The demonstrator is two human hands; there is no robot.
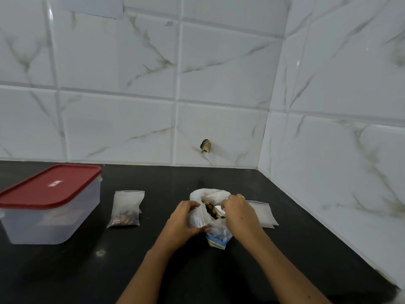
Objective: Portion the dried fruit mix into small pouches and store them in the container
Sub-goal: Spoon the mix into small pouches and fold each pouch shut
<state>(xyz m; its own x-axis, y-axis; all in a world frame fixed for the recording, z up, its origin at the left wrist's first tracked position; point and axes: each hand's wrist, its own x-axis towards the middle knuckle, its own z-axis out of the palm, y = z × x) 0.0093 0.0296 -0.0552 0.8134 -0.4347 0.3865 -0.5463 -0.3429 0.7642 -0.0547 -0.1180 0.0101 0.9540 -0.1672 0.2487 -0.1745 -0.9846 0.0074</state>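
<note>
My right hand (237,210) has its fingers curled into the mouth of the bag of dried fruit mix (215,207); whether they pinch anything I cannot tell. My left hand (186,218) grips a small pouch (197,219) against the bag's side. I'm mid-portion, I'd say (second pouch, seemingly): next, fruit must go into that pouch. Empty pouches (262,212) lie just right of my right hand. A filled pouch (126,210) lies left of my left hand, with the lidded container (50,207) beyond.
</note>
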